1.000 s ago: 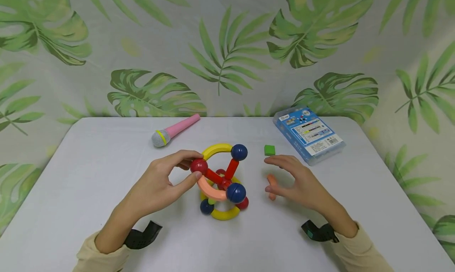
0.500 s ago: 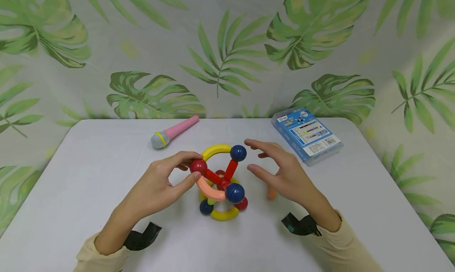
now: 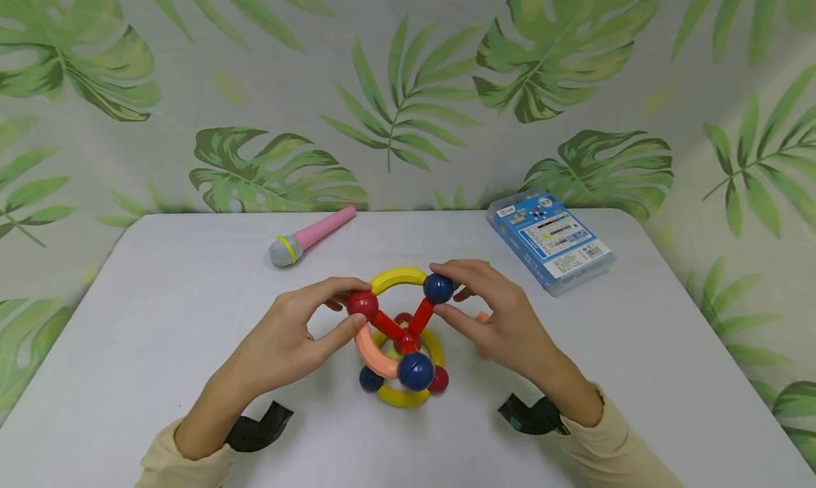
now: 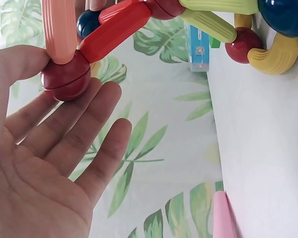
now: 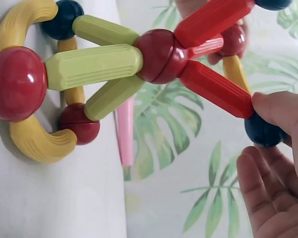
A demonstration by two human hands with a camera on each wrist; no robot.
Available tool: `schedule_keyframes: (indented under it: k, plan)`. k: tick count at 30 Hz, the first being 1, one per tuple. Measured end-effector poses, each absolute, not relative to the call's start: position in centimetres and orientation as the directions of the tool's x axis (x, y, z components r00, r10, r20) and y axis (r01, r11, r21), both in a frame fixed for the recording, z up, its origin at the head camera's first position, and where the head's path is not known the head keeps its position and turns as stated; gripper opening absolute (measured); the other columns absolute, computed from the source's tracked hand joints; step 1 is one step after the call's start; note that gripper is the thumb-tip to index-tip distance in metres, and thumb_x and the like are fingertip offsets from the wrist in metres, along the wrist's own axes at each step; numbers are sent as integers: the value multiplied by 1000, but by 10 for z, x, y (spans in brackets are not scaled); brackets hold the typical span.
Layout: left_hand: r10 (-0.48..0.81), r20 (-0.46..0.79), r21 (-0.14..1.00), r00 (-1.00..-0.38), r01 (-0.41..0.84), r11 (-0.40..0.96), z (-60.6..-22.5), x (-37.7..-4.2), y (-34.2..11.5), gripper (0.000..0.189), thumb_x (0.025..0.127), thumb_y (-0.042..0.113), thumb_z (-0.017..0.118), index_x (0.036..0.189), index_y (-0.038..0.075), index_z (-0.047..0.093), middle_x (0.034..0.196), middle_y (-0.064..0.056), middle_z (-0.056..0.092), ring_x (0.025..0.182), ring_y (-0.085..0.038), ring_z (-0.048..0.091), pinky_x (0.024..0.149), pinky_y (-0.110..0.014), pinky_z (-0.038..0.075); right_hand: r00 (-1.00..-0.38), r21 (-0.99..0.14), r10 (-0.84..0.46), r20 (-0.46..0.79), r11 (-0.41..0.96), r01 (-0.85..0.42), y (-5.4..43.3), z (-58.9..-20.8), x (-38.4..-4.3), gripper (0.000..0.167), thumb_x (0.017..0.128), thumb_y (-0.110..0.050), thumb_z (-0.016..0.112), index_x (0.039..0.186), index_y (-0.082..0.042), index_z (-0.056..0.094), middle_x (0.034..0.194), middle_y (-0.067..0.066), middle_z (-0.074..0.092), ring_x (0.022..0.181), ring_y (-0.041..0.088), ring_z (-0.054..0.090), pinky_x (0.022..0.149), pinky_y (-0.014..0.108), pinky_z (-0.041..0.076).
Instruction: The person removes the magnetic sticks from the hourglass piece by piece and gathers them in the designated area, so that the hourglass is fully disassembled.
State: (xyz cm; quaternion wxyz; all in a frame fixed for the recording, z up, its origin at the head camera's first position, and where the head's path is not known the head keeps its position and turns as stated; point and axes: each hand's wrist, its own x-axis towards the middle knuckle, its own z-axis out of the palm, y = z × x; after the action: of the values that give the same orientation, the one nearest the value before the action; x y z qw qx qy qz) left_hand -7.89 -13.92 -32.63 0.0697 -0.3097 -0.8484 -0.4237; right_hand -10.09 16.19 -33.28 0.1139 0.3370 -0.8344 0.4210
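Observation:
A toy frame of magnetic balls and sticks stands on the table between my hands. Its base is a ring of yellow curved sticks [image 3: 404,399]; green sticks [image 5: 97,64] rise to a central red ball [image 5: 161,56], where red sticks [image 5: 216,89] fan upward. My left hand [image 3: 283,343] pinches the upper red ball [image 3: 363,305] between thumb and fingers. With thumb and fingertips, my right hand [image 3: 503,318] holds the upper blue ball [image 3: 438,288]. A yellow curved stick [image 3: 398,276] joins these two balls. An orange curved stick [image 3: 370,350] runs from the red ball to the front blue ball [image 3: 416,371].
A loose orange curved stick [image 3: 482,332] lies partly hidden behind my right hand. Farther back are a pink microphone [image 3: 315,234] and a blue-labelled plastic box [image 3: 551,241]. A green block [image 4: 215,42] is mostly covered in the head view. A leaf-patterned cloth [image 3: 408,105] hangs behind.
My right hand has moved left from beside the green block and taken hold of the upper blue ball. The frame's top has shifted slightly toward me. The left hand keeps the red ball.

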Motion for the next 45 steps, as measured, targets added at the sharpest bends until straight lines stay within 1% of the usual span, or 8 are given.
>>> schedule_keyframes:
  k: [6, 10, 13, 23, 33, 38, 41, 45]
  plan:
    - [465, 398, 672, -791, 596, 440, -328, -79, -138, 32, 97, 18, 74, 128, 17, 65, 111, 15, 73, 103, -4, 66, 90, -30, 56, -734, -574, -458, 502, 458, -679, 159, -336, -99, 55, 85, -4, 83, 136, -11, 63, 127, 5, 68, 109, 16, 66, 88, 25, 59]
    - [469, 403, 670, -786, 602, 434, -328, -80, -138, 32, 97, 17, 73, 128, 17, 65, 111, 15, 73, 102, -4, 66, 90, -30, 56, -704, -542, -445, 554, 449, -711, 159, -338, -100, 55, 81, 0, 85, 132, -8, 65, 121, 5, 72, 103, 16, 67, 87, 24, 58]
    - [468, 396, 671, -790, 597, 439, -328, -80, -139, 32, 97, 18, 73, 128, 17, 65, 111, 15, 73, 102, -4, 65, 89, -30, 56, -690, -528, -433, 580, 445, -723, 159, -339, -100, 55, 78, 2, 87, 128, -5, 66, 119, 6, 72, 104, 17, 67, 87, 21, 57]
    - [446, 370, 672, -815, 566, 477, -327, -79, -141, 31, 96, 20, 75, 127, 19, 66, 108, 16, 72, 100, -6, 64, 89, -33, 56, -712, -524, -420, 562, 485, -700, 164, -336, -98, 55, 77, -3, 90, 125, -5, 64, 120, 6, 69, 109, 17, 65, 91, 16, 53]
    - [446, 365, 670, -817, 563, 484, -326, -79, -141, 32, 96, 20, 75, 127, 20, 66, 108, 15, 72, 100, -7, 65, 89, -35, 56, -715, -504, -389, 582, 517, -691, 180, -336, -106, 53, 76, -4, 91, 123, -7, 68, 119, 5, 69, 107, 16, 64, 88, 15, 54]
    - [449, 363, 671, -817, 563, 483, -326, -79, -141, 32, 97, 21, 75, 127, 20, 66, 109, 15, 72, 100, -6, 65, 89, -34, 56, -743, -502, -362, 562, 565, -655, 195, -344, -118, 51, 76, -5, 91, 123, -6, 70, 117, 7, 68, 104, 17, 64, 85, 13, 53]
    - [452, 361, 673, -816, 563, 479, -326, -79, -141, 32, 97, 21, 74, 128, 19, 66, 109, 16, 72, 101, -5, 65, 90, -33, 56, -776, -515, -344, 529, 597, -615, 206, -352, -127, 50, 79, -5, 89, 125, -5, 69, 117, 7, 69, 103, 18, 65, 82, 16, 56]
    - [455, 361, 675, -814, 564, 475, -327, -78, -141, 32, 97, 22, 74, 128, 20, 65, 108, 17, 72, 101, -4, 65, 90, -31, 56, -824, -543, -320, 467, 632, -553, 217, -365, -137, 47, 84, -8, 87, 126, -4, 67, 116, 8, 71, 102, 21, 66, 80, 32, 62]
